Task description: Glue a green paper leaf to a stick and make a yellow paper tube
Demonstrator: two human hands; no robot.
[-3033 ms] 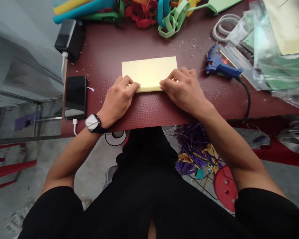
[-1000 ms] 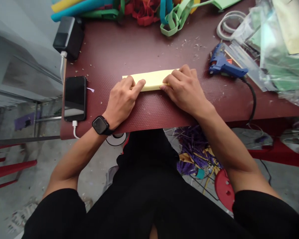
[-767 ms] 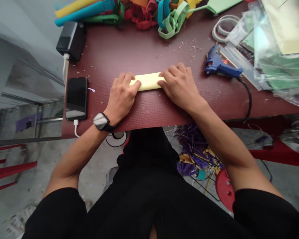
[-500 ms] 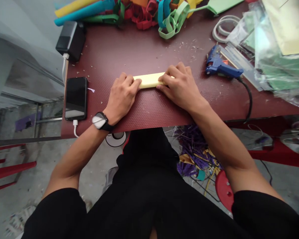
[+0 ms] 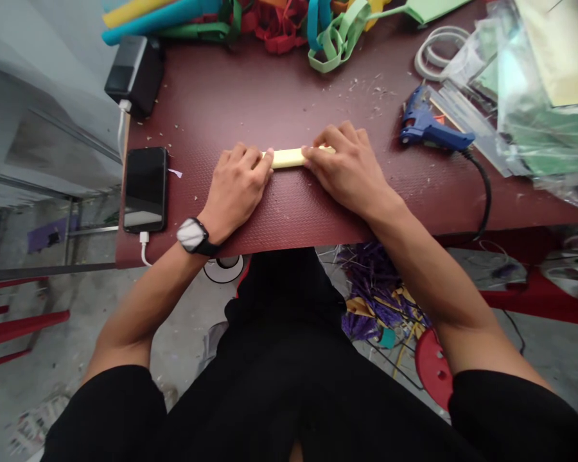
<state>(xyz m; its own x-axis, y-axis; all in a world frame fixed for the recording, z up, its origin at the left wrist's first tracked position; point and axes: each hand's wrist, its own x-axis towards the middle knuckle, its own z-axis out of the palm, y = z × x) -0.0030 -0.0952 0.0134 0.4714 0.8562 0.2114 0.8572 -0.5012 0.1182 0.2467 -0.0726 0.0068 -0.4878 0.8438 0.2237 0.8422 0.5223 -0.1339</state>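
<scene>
A pale yellow folded or rolled strip [image 5: 288, 158], perhaps paper or foam, lies crosswise on the dark red tabletop [image 5: 279, 212]. My left hand [image 5: 238, 183] pinches its left end between thumb and fingers. At the other end, my right hand [image 5: 344, 163] grips it the same way, with fingertips curled over the top. Only the middle of the strip and a bit beyond my right fingers show; the ends are mostly covered. On my left wrist is a watch [image 5: 192, 235].
A phone [image 5: 146, 189] on a cable and a black power bank [image 5: 135, 74] sit at left. To the right lie a blue glue gun [image 5: 433, 125], glue sticks [image 5: 469, 122] and plastic-wrapped sheets [image 5: 549, 128]. Coloured strip loops [image 5: 340, 45] and rolls [image 5: 168, 19] line the back.
The yellow strip looks narrower, its near and far edges closer together. My fingers have shifted slightly along it, and less of its middle shows between my hands.
</scene>
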